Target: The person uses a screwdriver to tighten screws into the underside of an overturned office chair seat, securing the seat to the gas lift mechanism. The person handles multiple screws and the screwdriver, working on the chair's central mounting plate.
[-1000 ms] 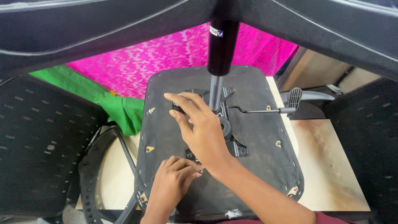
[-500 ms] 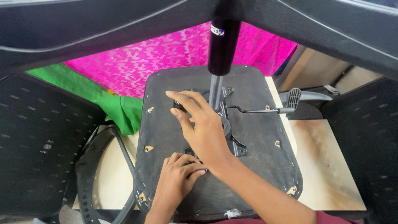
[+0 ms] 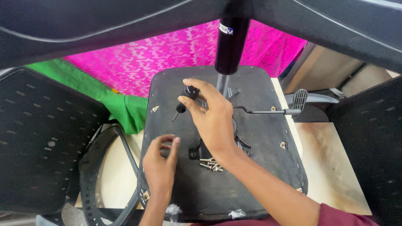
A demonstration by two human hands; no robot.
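Note:
An upturned office chair seat (image 3: 259, 175) lies face down on a table, its black underside up. A black gas cylinder (image 3: 229, 46) rises from the metal mechanism plate (image 3: 240, 144) at its centre. My right hand (image 3: 211, 119) grips a short black-handled screwdriver (image 3: 186, 98) above the seat's left half, tip pointing down-left. My left hand (image 3: 161, 163) hovers over the seat's left edge, thumb and fingers pinched together; whether a screw sits between them I cannot tell. Several loose silver screws (image 3: 210, 164) lie on the seat beside my right wrist.
A lever with a grey paddle (image 3: 298, 100) sticks out to the right. Black mesh chair parts (image 3: 42, 138) stand at left and right (image 3: 368, 138). A black armrest loop (image 3: 109, 175) lies at the left. Pink (image 3: 167, 54) and green (image 3: 113, 100) cloths lie behind. Chair base legs (image 3: 104, 25) span overhead.
My right hand has lifted off the mechanism and now holds the screwdriver. My left hand has risen from the seat's near part and moved left, fingers pinched.

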